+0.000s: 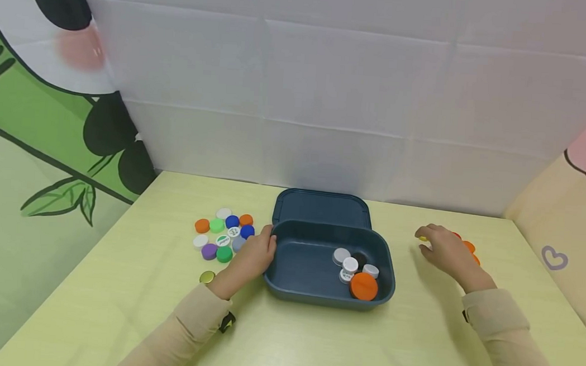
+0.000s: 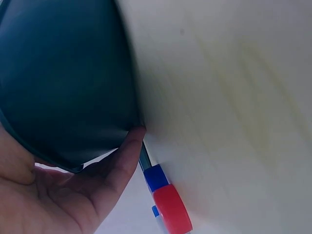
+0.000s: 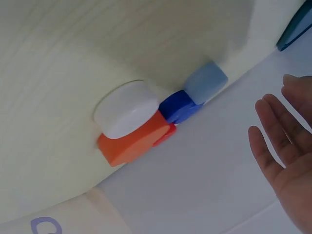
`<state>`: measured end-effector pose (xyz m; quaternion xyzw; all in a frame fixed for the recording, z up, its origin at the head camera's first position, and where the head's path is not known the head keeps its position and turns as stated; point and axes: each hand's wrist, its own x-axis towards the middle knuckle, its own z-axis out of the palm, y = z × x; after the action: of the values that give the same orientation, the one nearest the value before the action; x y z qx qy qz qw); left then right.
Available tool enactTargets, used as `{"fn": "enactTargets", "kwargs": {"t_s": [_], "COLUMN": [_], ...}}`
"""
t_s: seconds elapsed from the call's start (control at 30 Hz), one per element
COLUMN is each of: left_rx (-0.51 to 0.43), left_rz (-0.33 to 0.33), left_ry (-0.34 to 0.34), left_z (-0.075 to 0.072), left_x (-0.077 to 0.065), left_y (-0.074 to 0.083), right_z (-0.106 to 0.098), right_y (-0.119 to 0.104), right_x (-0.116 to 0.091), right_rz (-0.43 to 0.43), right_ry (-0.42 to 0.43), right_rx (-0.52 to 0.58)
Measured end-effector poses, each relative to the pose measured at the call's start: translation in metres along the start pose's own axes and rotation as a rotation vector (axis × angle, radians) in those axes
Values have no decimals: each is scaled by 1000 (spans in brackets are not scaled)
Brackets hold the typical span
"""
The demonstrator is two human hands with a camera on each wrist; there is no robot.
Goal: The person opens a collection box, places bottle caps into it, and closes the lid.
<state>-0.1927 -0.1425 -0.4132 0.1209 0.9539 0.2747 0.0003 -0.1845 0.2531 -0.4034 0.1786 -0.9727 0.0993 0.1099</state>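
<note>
My left hand (image 1: pixel 254 254) grips the left wall of a dark blue plastic box (image 1: pixel 286 297). The left wrist view shows fingers and thumb (image 2: pixel 130 153) on either side of that wall. In the box's right half lie a large orange lid (image 1: pixel 364 287), a black cap (image 1: pixel 359 260) and several white or grey caps (image 1: pixel 341 256). My right hand (image 1: pixel 445 248) hovers over the table right of the box, its fingers relaxed in the right wrist view. A yellow cap (image 1: pixel 423 238) shows by its fingertips; orange caps (image 1: pixel 470 247) are partly hidden behind it.
Left of the box is a group of bottle caps in several colours, among them a purple cap (image 1: pixel 209 252) and a green cap (image 1: pixel 224 254). A gold cap (image 1: pixel 207 277) lies nearer me. The box's lid (image 1: pixel 323 207) lies behind it, before a white wall sheet (image 1: pixel 328 95).
</note>
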Motion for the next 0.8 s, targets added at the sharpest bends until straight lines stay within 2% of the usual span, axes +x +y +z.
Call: {"fn": "enactTargets", "kwargs": {"t_s": [0.33, 0.8], "left_rx": [8, 10], "left_rz": [-12, -13], "left_ry": [-9, -6], "left_z": [1, 2], "left_x": [1, 2], "left_y": [0, -1], "right_z": [11, 16], "right_y": [19, 25], "right_x": [-6, -10], "right_rz": [94, 114], "right_ry": [-103, -116], "right_rx": [-28, -2]}}
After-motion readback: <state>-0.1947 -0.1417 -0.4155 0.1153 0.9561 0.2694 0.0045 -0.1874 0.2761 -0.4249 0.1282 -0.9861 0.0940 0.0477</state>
